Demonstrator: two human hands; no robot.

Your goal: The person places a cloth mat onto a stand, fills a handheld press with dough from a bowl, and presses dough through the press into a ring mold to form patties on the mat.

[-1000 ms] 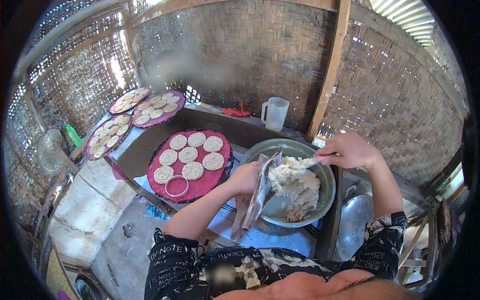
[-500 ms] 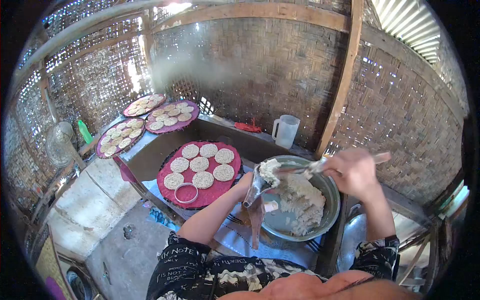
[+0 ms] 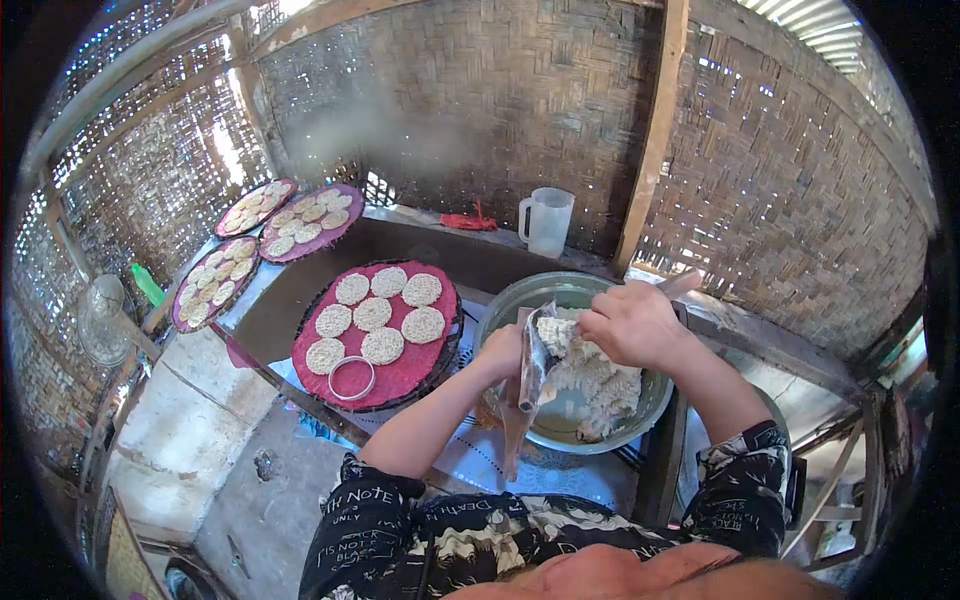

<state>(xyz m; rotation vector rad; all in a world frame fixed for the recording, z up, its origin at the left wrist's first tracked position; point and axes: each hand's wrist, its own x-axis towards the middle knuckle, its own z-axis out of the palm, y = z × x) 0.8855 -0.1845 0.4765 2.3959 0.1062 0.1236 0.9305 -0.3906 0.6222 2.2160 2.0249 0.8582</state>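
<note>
My left hand (image 3: 498,352) is closed around a wooden paddle (image 3: 513,445) whose face is covered with shiny plastic (image 3: 538,362). It is held tilted over the left part of a metal basin (image 3: 655,412). My right hand (image 3: 632,322) grips a wooden-handled tool (image 3: 682,284); its working end is hidden behind my fingers and the mixture. A lump of white, sticky, grainy mixture (image 3: 556,334) lies against the plastic, close to my right fingers. More of this grainy mass (image 3: 612,402) sits in the basin below.
Left of the basin, a round red-covered tray (image 3: 425,362) bears several white grainy discs (image 3: 372,314) and a pale ring (image 3: 352,378). Further back are three similar trays, one a purple tray (image 3: 330,235). A plastic jug (image 3: 550,222) stands near the woven wall, beside a red bag (image 3: 468,221).
My right hand has moved left and down, bringing the tool to the plastic-covered paddle. The paddle has turned more upright over the basin. The whole view has shifted slightly.
</note>
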